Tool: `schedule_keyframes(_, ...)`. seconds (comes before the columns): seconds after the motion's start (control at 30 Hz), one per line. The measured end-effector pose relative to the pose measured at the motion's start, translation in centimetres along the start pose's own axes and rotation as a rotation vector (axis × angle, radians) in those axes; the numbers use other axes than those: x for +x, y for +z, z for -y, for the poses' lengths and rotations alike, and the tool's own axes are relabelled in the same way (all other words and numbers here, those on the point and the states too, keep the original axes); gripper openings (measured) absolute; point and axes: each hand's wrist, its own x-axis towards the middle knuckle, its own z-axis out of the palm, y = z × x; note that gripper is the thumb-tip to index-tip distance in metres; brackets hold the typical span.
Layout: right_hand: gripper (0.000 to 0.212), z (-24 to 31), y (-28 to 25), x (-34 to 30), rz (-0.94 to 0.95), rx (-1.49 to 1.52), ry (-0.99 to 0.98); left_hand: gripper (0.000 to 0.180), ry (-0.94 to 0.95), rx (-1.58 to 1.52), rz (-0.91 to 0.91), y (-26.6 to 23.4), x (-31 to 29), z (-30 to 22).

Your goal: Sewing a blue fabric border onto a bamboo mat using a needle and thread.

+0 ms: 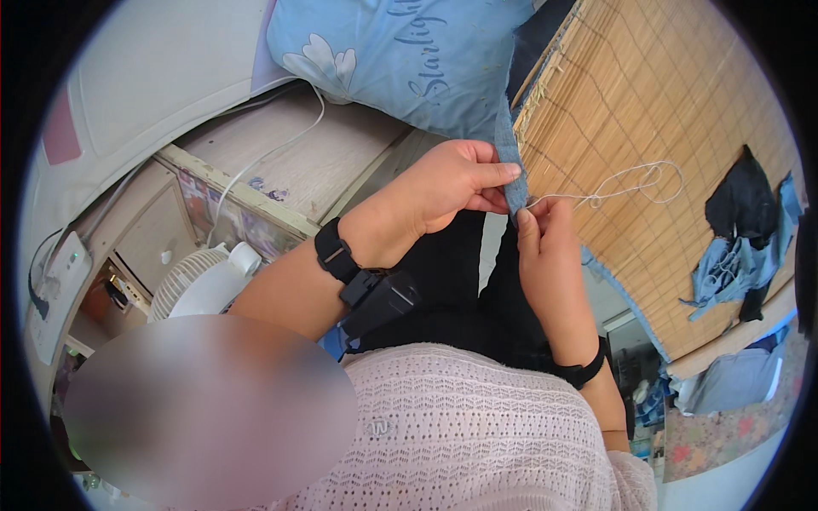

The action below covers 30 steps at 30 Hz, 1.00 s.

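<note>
A blue denim strip (514, 183) runs along the frayed edge of a bamboo mat (613, 111). My left hand (452, 186) pinches the strip between thumb and fingers. Just below, my right hand (550, 243) is closed at the strip's lower end, thumb against the cloth. From beside the right fingertips a white thread (648, 164) trails over the mat in loose loops. Whether a needle sits between those fingers is hidden. Both wrists wear black bands.
A light blue pillow (383, 55) lies beyond my hands. Dark and blue cloth scraps (740, 204) rest on the mat at right. On the left stand a white fan (200, 277) and a power strip (64, 289); a white cable (273, 153) crosses the wooden surface.
</note>
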Motion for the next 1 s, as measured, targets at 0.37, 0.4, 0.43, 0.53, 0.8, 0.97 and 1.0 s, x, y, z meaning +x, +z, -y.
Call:
schedule_keyframes(0.37, 0.012, 2.5, 0.4, 1.3, -0.074, -0.325, -0.201, 0.017, 0.134, 0.049, -0.109, 0.8, -0.5, 0.5)
schedule_keyframes(0.4, 0.012, 2.5, 0.2, 1.7, -0.033, -0.390, -0.253, 0.017, 0.123, 0.071, -0.121, 0.7, -0.5, 0.4)
schedule_keyframes(0.43, 0.011, 2.5, -0.3, 1.9, 0.003, -0.460, -0.299, 0.017, 0.127, 0.062, -0.115, 0.8, -0.4, 0.2)
schedule_keyframes(0.53, 0.010, 3.2, -1.2, 2.8, 0.100, -0.789, -0.300, 0.018, 0.091, 0.087, -0.103, 0.9, 0.0, -0.2)
schedule_keyframes(0.8, 0.004, 3.4, -2.3, 5.3, 0.039, -0.749, -0.829, 0.020, 0.144, 0.086, -0.151, -0.2, 0.8, 0.8)
schedule_keyframes(0.97, 0.002, 4.6, -1.9, 10.9, -0.018, -0.107, -0.727, 0.019, 0.203, 0.288, -0.221, 0.0, 1.8, 1.4)
schedule_keyframes(1.0, 0.004, 6.7, -3.0, 12.3, -0.020, 0.009, -0.588, 0.019, 0.172, 0.469, -0.265, 0.0, 1.6, 1.6)
